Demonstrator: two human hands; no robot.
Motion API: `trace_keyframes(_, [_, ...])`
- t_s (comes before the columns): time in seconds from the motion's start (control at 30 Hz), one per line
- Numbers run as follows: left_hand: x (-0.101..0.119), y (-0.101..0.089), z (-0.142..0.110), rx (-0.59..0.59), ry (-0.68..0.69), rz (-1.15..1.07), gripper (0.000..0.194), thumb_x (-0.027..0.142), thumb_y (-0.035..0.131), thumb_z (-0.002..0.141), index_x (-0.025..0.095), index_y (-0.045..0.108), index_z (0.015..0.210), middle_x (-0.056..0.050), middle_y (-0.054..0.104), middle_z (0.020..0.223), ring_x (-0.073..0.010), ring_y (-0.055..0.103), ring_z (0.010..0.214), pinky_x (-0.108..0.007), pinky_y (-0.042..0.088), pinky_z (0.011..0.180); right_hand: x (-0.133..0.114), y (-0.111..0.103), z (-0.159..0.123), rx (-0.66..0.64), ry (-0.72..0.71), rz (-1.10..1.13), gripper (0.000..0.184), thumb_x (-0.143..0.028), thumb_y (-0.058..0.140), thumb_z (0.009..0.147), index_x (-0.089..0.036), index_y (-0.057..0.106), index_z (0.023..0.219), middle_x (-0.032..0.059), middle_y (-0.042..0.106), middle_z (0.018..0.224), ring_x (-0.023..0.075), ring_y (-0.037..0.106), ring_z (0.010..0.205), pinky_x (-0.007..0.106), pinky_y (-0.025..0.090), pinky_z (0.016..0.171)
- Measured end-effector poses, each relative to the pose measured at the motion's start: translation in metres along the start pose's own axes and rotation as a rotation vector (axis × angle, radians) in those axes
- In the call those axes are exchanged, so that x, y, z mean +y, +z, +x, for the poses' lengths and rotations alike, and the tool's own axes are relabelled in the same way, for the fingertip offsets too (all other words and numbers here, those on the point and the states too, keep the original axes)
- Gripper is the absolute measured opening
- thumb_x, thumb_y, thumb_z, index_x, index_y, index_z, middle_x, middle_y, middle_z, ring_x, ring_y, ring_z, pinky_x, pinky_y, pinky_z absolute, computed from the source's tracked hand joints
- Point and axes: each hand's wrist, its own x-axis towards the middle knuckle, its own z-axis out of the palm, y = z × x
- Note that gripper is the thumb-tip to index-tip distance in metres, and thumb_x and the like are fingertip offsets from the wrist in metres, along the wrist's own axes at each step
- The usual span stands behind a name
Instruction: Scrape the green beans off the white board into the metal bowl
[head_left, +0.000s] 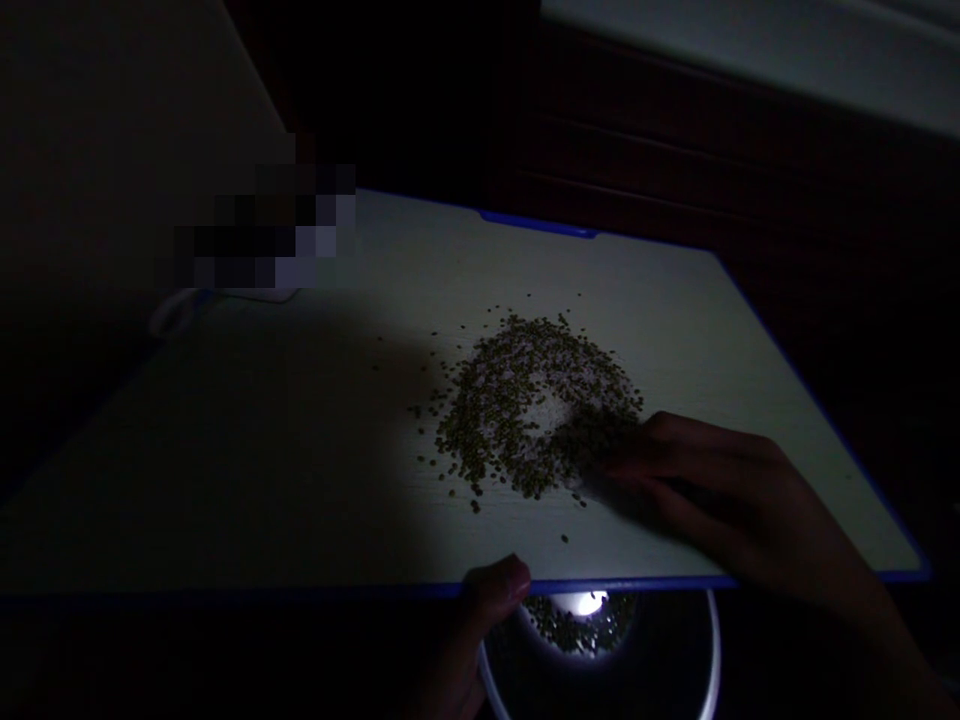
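A heap of small green beans (495,400), perhaps mung beans, lies spread in a ring on a pale blue-edged tabletop (360,490). A lighter, thinly covered patch shows in the heap's middle. My right hand (720,490) reaches in from the right, its fingers bunched low at the heap's near right side; shadow hides the fingertips. Below the near edge is a bowl (714,650) with a pale rim, holding more beans and a bright light spot. My left hand (487,620) has its thumb over the table edge, its other fingers by the bowl's left rim, mostly hidden.
Stray beans lie around the heap. At the table's far left is a blurred-out patch with a pale flat object (274,293) and a pale loop (171,315) beside it. Dark panelling stands behind, under a light ledge (750,45). The scene is very dim.
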Motion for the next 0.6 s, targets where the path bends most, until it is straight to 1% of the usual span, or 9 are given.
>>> trace_keyframes(0.03, [-0.002, -0.003, 0.003, -0.007, -0.006, -0.001, 0.028, 0.035, 0.066, 0.084, 0.026, 0.074, 0.11, -0.004, 0.077, 0.111, -0.0261, 0.057, 0.128, -0.037, 0.037, 0.112, 0.0, 0.0, 0.0, -0.005, -0.007, -0.008, 0.021, -0.017, 0.054, 0.098, -0.019, 0.071, 0.109, 0.007, 0.071, 0.099, 0.0147, 0.068, 0.089, 0.023, 0.053, 0.074])
trace_keyframes(0.07, [-0.003, -0.006, 0.006, -0.01, -0.031, 0.003, 0.029, 0.04, 0.067, 0.083, 0.024, 0.075, 0.106, -0.006, 0.078, 0.107, -0.0281, 0.06, 0.124, -0.039, 0.039, 0.111, 0.0, 0.001, 0.001, -0.007, -0.012, -0.012, 0.021, -0.018, 0.054, 0.098, -0.019, 0.071, 0.11, 0.0076, 0.071, 0.101, 0.0152, 0.068, 0.09, 0.023, 0.054, 0.076])
trace_keyframes(0.1, [-0.003, -0.01, 0.008, -0.074, -0.068, 0.012, 0.034, 0.041, 0.069, 0.081, 0.022, 0.075, 0.108, -0.008, 0.077, 0.11, -0.0301, 0.059, 0.125, -0.042, 0.039, 0.112, 0.0, 0.001, 0.001, -0.008, -0.018, -0.014, 0.022, -0.018, 0.054, 0.098, -0.019, 0.071, 0.111, 0.008, 0.071, 0.103, 0.0157, 0.068, 0.092, 0.023, 0.054, 0.077])
trace_keyframes(0.13, [-0.003, -0.012, 0.009, -0.1, -0.08, 0.013, 0.038, 0.041, 0.072, 0.078, 0.019, 0.075, 0.107, -0.009, 0.077, 0.109, -0.0321, 0.061, 0.123, -0.045, 0.041, 0.11, 0.001, 0.001, 0.001, -0.012, -0.022, -0.016, 0.022, -0.018, 0.054, 0.098, -0.019, 0.071, 0.112, 0.0082, 0.071, 0.105, 0.0159, 0.068, 0.094, 0.023, 0.054, 0.078])
trace_keyframes(0.2, [-0.002, -0.013, 0.009, -0.117, -0.09, 0.02, 0.038, 0.04, 0.069, 0.082, 0.02, 0.072, 0.115, -0.008, 0.075, 0.115, -0.0295, 0.06, 0.124, -0.044, 0.04, 0.111, 0.002, 0.001, 0.002, -0.024, -0.022, -0.016, 0.022, -0.017, 0.054, 0.098, -0.019, 0.071, 0.112, 0.0083, 0.071, 0.107, 0.0158, 0.068, 0.096, 0.023, 0.054, 0.08])
trace_keyframes(0.27, [0.001, -0.011, 0.006, -0.121, -0.063, 0.017, 0.037, 0.037, 0.068, 0.084, 0.024, 0.071, 0.119, -0.005, 0.074, 0.119, -0.0276, 0.059, 0.125, -0.042, 0.04, 0.111, 0.002, 0.001, 0.003, -0.039, -0.033, -0.01, 0.023, -0.016, 0.054, 0.098, -0.019, 0.071, 0.113, 0.008, 0.071, 0.109, 0.0153, 0.068, 0.097, 0.022, 0.054, 0.081])
trace_keyframes(0.4, [0.003, -0.009, 0.003, -0.116, 0.008, 0.012, 0.037, 0.035, 0.068, 0.083, 0.03, 0.07, 0.12, -0.003, 0.074, 0.119, -0.0263, 0.057, 0.128, -0.04, 0.042, 0.11, 0.004, 0.0, 0.004, -0.051, -0.049, 0.025, 0.023, -0.016, 0.054, 0.097, -0.02, 0.071, 0.113, 0.0065, 0.071, 0.105, 0.0143, 0.068, 0.095, 0.022, 0.054, 0.079])
trace_keyframes(0.5, [0.001, -0.015, 0.004, -0.104, 0.024, 0.076, 0.036, 0.038, 0.066, 0.085, 0.031, 0.07, 0.12, -0.003, 0.073, 0.12, -0.0279, 0.056, 0.129, -0.042, 0.044, 0.107, 0.005, 0.0, 0.004, -0.072, -0.042, 0.041, 0.022, -0.018, 0.055, 0.098, -0.022, 0.071, 0.112, 0.0059, 0.07, 0.103, 0.0143, 0.068, 0.093, 0.023, 0.054, 0.078])
trace_keyframes(0.6, [-0.002, -0.023, 0.007, -0.085, 0.058, 0.115, 0.033, 0.036, 0.063, 0.087, 0.032, 0.07, 0.12, -0.001, 0.072, 0.124, -0.0268, 0.052, 0.133, -0.042, 0.042, 0.11, 0.005, 0.0, 0.004, -0.086, -0.052, 0.046, 0.02, -0.02, 0.056, 0.098, -0.021, 0.071, 0.111, 0.0065, 0.07, 0.103, 0.0146, 0.067, 0.093, 0.024, 0.054, 0.078])
